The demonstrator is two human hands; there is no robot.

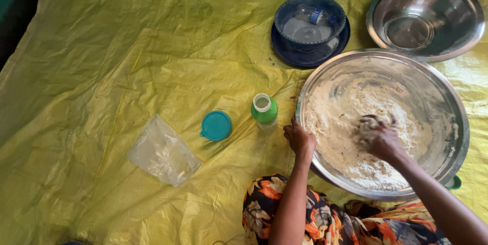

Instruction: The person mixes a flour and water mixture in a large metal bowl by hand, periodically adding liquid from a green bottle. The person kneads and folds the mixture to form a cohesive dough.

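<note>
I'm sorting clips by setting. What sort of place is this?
Probably a home floor set up for cooking: a yellow sheet is spread out, with steel bowls on it, and the right hand works flour in the big bowl.

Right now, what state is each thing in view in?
Large steel bowl: holds floury dough.
Right hand: in the dough, coated.
Left hand: on the bowl's outer rim.
Green bottle: upright, uncapped.
Teal lid: off, lying flat.
Small steel bowl: empty.
Blue bowl: on a plate.
Plastic bag: flat, nearly empty.
</note>
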